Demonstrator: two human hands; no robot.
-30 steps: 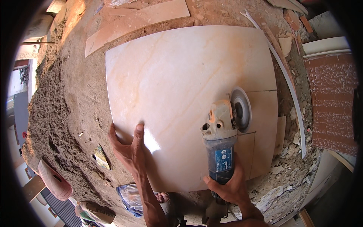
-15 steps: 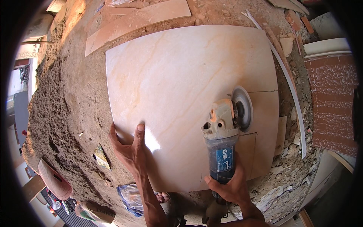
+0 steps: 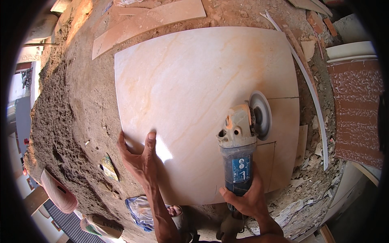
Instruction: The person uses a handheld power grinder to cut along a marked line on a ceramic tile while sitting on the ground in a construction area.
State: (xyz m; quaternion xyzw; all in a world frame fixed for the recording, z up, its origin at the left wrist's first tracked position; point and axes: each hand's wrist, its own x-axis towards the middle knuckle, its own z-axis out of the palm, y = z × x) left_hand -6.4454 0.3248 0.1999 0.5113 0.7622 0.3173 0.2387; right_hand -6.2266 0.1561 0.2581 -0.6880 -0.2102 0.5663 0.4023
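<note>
A large cream marbled tile [image 3: 182,85] lies flat in front of me, with dark pencil lines marked near its right edge. My left hand [image 3: 139,160] grips the tile's left edge, thumb on top and the other fingers over the side, partly hidden. My right hand [image 3: 248,198] is wrapped round the rear body of an angle grinder [image 3: 239,152]. The grinder's pale round disc [image 3: 261,115] stands on edge over the tile, between two of the marked lines. Whether the disc touches the surface I cannot tell.
Long cut tile strips [image 3: 150,26] lie beyond the tile. A thin white strip [image 3: 312,89] runs along its right side, near rubble and a brown patterned panel [image 3: 356,109]. Rough sandy ground [image 3: 60,121] is on the left, with a crumpled cloth [image 3: 139,210] by my foot.
</note>
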